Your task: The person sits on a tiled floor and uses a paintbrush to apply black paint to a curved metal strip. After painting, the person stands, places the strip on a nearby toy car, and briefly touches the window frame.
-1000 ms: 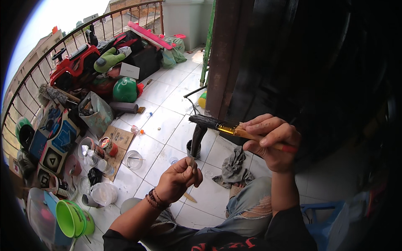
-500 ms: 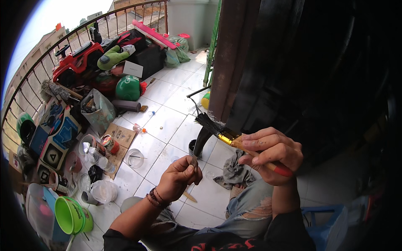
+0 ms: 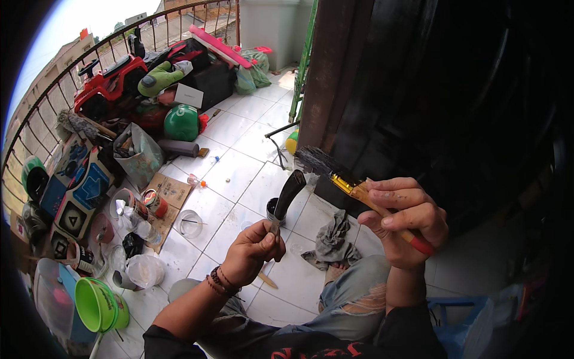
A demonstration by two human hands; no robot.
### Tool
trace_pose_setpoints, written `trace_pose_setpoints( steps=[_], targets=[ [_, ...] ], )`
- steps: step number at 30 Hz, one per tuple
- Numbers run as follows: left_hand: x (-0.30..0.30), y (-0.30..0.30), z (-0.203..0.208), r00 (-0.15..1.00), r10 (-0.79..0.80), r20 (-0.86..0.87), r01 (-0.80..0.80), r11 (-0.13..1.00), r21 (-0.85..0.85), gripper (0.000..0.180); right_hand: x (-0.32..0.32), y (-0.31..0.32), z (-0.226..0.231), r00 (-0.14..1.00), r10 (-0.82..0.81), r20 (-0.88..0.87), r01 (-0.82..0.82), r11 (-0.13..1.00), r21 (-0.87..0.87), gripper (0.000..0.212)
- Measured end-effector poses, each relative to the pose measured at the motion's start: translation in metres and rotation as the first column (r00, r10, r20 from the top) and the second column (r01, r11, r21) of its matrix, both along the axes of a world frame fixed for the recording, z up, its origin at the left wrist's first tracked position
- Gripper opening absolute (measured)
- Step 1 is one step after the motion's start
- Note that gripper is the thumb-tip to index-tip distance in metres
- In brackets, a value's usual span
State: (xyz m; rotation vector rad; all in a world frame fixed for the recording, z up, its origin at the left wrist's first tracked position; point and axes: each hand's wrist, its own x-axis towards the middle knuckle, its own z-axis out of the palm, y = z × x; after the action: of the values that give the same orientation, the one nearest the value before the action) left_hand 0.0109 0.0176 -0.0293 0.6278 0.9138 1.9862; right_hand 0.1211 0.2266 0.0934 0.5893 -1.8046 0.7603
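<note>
My left hand [image 3: 251,254] pinches the pale lower end of a narrow, curved strip [image 3: 289,194] coated in wet-looking black; its exact kind I cannot make out. Held between the fingers and thumb of my right hand [image 3: 412,218] is a paintbrush [image 3: 343,183] with a wooden handle, red end and yellow ferrule. Its black bristles point up and left, apart from the strip and in front of a dark door-like panel [image 3: 406,125]. Behind the strip, a small container [image 3: 271,209] with black inside stands on the floor, partly hidden.
A grey rag [image 3: 335,242] lies on the white tiles by my foot. Left of me are a cardboard sheet [image 3: 170,190] with cans, a clear tub [image 3: 189,224] and a green bucket [image 3: 98,305]. Piled belongings and a green helmet [image 3: 181,123] line the railing.
The paintbrush in my right hand has moved right, its bristles coming away from the black strip. My left hand has shifted slightly, and the strip's upper end now shows uncovered.
</note>
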Motion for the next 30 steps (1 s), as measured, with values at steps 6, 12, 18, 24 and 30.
trace_pose_setpoints(
  steps=[6,12,18,24,30],
  targets=[
    [0.003,0.0,0.001,0.999,0.039,-0.033,-0.041,0.998,-0.057,0.012,0.006,0.007,-0.003,0.973,0.174,0.149,-0.166,0.984,-0.065,0.023],
    [0.004,0.0,-0.001,0.999,0.015,-0.03,-0.017,0.998,-0.059,0.012,-0.014,0.011,-0.013,0.809,0.588,0.011,-0.268,0.386,-0.883,0.019],
    [0.002,0.002,-0.001,1.0,-0.002,-0.004,0.002,1.0,-0.004,0.011,-0.036,0.045,-0.044,0.767,0.641,0.0,-0.194,0.232,-0.953,0.013],
    [0.005,0.003,0.001,1.0,-0.009,-0.015,0.01,1.0,0.02,0.011,-0.04,0.029,-0.042,0.745,0.666,0.043,-0.237,0.326,-0.915,0.016],
    [0.003,-0.006,0.004,0.998,0.044,-0.035,-0.045,0.998,-0.035,0.013,-0.028,0.023,-0.027,0.866,0.5,0.015,-0.256,0.469,-0.845,0.017]
  ],
)
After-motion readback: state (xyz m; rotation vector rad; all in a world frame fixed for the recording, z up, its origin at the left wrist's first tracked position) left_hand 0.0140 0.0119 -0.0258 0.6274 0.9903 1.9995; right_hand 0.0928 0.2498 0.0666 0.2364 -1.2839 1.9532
